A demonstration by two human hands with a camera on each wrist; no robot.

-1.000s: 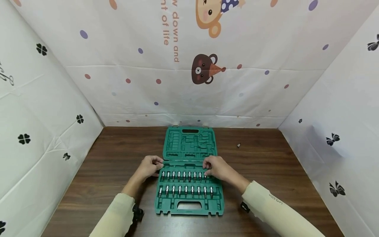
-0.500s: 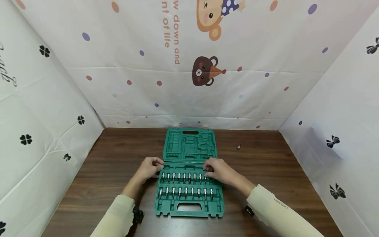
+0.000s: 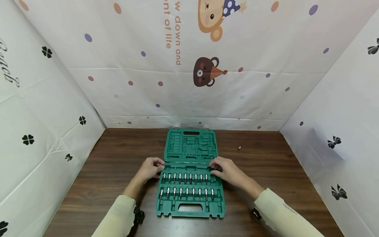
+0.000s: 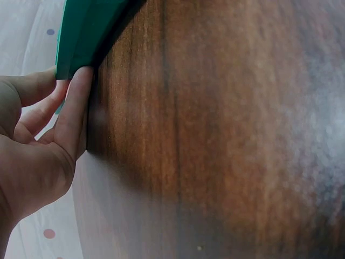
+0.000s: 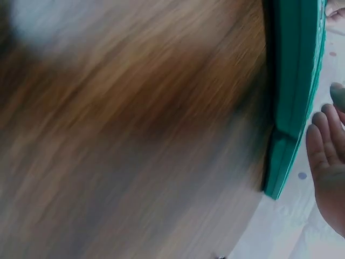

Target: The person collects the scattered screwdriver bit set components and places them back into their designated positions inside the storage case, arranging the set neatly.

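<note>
A green tool case (image 3: 190,205) lies spread open on the table, with two rows of silver bit sockets (image 3: 185,178) in its lower half. My left hand (image 3: 149,168) pinches the case's left edge near the hinge; in the left wrist view the thumb lies on top and a fingertip (image 4: 83,75) is against its side. Over the upper right corner of the case hovers my right hand (image 3: 226,169), fingers loosely bent. The right wrist view shows those fingers (image 5: 323,137) with nothing held, thumb apart from them.
One small bit socket (image 3: 239,147) lies on the brown wooden table (image 3: 260,171), right of the raised lid (image 3: 190,144). White printed cloth walls (image 3: 189,98) enclose the table at the back and both sides.
My right hand has drawn off to the right from the upper row's right end, uncovering the last bit socket there. The left hand keeps its hold on the case edge.
</note>
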